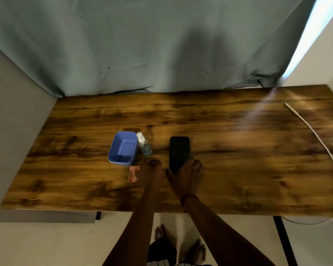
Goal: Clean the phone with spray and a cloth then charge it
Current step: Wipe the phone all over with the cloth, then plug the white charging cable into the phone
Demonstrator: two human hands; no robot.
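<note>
A black phone (179, 150) lies screen up in the middle of the wooden table (238, 169). My right hand (188, 175) grips its near end, thumb on the left edge and fingers on the right. My left hand (152, 170) holds a pink cloth (133, 174), which sticks out to the hand's left and lies on the table. A small clear spray bottle (144, 144) with blue liquid stands just beyond my left hand, between a blue box and the phone. A white charging cable (315, 137) lies along the table's right side, its plug at the far right.
An empty blue plastic box (123, 147) stands left of the spray bottle. A grey-green curtain (142, 45) hangs behind the table. The cable drops over the front right edge. My bare feet show on the floor below the front edge.
</note>
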